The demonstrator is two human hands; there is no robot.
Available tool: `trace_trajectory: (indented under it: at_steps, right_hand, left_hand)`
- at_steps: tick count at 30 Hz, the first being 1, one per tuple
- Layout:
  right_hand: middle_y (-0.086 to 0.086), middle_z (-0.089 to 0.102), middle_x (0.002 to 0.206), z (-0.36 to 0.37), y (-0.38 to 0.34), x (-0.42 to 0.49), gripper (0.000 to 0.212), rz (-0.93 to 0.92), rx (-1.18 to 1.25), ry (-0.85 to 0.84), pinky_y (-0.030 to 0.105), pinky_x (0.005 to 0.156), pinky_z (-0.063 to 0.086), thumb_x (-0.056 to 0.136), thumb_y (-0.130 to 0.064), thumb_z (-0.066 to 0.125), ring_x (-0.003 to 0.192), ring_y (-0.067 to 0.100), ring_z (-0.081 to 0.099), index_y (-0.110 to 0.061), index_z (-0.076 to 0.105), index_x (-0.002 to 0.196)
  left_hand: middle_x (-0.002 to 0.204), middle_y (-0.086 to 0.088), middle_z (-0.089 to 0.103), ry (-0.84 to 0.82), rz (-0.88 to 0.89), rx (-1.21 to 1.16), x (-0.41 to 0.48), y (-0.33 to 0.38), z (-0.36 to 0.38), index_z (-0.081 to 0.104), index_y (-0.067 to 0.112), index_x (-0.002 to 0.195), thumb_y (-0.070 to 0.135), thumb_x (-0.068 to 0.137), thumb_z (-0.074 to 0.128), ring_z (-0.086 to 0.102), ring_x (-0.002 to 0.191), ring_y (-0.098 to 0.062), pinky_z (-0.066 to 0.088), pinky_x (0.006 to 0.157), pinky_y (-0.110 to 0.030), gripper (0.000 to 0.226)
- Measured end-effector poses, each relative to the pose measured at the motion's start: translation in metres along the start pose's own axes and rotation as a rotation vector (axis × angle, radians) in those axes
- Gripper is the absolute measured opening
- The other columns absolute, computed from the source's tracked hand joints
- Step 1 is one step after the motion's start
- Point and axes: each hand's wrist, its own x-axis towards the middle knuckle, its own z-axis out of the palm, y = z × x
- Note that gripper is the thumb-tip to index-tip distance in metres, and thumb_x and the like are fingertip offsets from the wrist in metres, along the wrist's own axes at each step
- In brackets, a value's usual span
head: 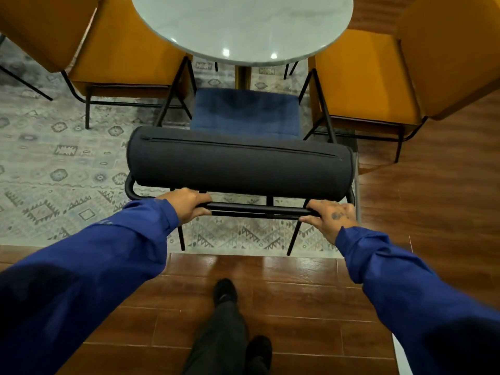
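A chair with a blue seat (244, 110) and a dark grey bolster backrest (238, 166) stands in front of me, facing a round pale marble table (243, 25). Its black metal back rail (259, 208) runs just below the bolster. My left hand (186, 203) grips the rail near its left end, fingers curled over the bar. My right hand (331, 215) grips the same rail near its right end. Both arms wear blue sleeves.
A mustard-yellow chair (121, 50) stands at the table's left and another (378, 74) at its right, both close beside the blue chair. A patterned grey rug (54, 147) lies under them. Brown wooden floor (297, 293) is under my dark shoes (224, 290).
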Motion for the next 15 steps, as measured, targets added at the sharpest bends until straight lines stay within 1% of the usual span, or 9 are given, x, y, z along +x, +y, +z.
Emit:
trace_trajectory:
  at_steps: [3, 6, 8, 10, 13, 15]
  right_hand:
    - [-0.004, 0.061, 0.094, 0.013, -0.004, 0.002, 0.03, 0.027, 0.002, -0.054, 0.042, 0.088, 0.029, 0.087, -0.061, 0.045, 0.096, 0.022, 0.056, -0.034, 0.055, 0.098]
    - [-0.003, 0.062, 0.095, 0.031, -0.008, -0.003, 0.035, 0.06, -0.04, -0.111, 0.039, 0.087, 0.027, 0.086, -0.063, 0.044, 0.098, 0.023, 0.056, -0.036, 0.056, 0.105]
    - [-0.002, 0.062, 0.098, 0.037, -0.009, -0.007, 0.036, 0.073, -0.067, -0.091, 0.039, 0.088, 0.027, 0.086, -0.063, 0.044, 0.1, 0.023, 0.055, -0.035, 0.056, 0.105]
    - [-0.001, 0.06, 0.1, 0.036, -0.012, -0.006, 0.036, 0.086, -0.035, -0.068, 0.04, 0.092, 0.028, 0.086, -0.062, 0.046, 0.1, 0.024, 0.055, -0.032, 0.057, 0.103]
    - [0.0, 0.061, 0.104, 0.025, -0.022, -0.002, 0.035, 0.12, 0.029, -0.13, 0.042, 0.097, 0.032, 0.085, -0.057, 0.052, 0.102, 0.025, 0.056, -0.029, 0.059, 0.104]
    - [0.001, 0.062, 0.106, 0.015, -0.033, 0.001, 0.034, 0.112, 0.06, -0.166, 0.041, 0.096, 0.038, 0.084, -0.053, 0.058, 0.102, 0.026, 0.058, -0.027, 0.062, 0.106]
  left_hand:
    - [0.107, -0.013, 0.067, -0.049, -0.028, 0.026, 0.005, -0.004, 0.018, 0.056, 0.014, 0.12, 0.036, 0.092, 0.051, 0.062, 0.096, -0.03, 0.048, 0.085, -0.039, 0.036]
    - [0.114, -0.013, 0.067, -0.088, -0.069, 0.008, 0.005, -0.011, 0.04, 0.054, 0.015, 0.125, 0.038, 0.091, 0.052, 0.062, 0.1, -0.032, 0.048, 0.085, -0.038, 0.04]
    - [0.12, -0.013, 0.065, -0.07, -0.09, -0.007, 0.004, -0.014, 0.047, 0.052, 0.017, 0.128, 0.04, 0.091, 0.052, 0.062, 0.105, -0.033, 0.05, 0.089, -0.039, 0.044]
    - [0.123, -0.011, 0.064, -0.058, -0.11, -0.004, 0.003, -0.015, 0.046, 0.051, 0.019, 0.13, 0.041, 0.09, 0.052, 0.061, 0.107, -0.032, 0.051, 0.091, -0.04, 0.046]
    - [0.122, -0.01, 0.064, -0.099, -0.164, -0.009, 0.003, -0.015, 0.038, 0.053, 0.019, 0.128, 0.04, 0.089, 0.055, 0.061, 0.107, -0.031, 0.051, 0.092, -0.041, 0.044]
    - [0.118, -0.008, 0.065, -0.135, -0.213, 0.021, 0.001, -0.016, 0.028, 0.057, 0.02, 0.122, 0.04, 0.087, 0.058, 0.062, 0.104, -0.029, 0.052, 0.088, -0.04, 0.04]
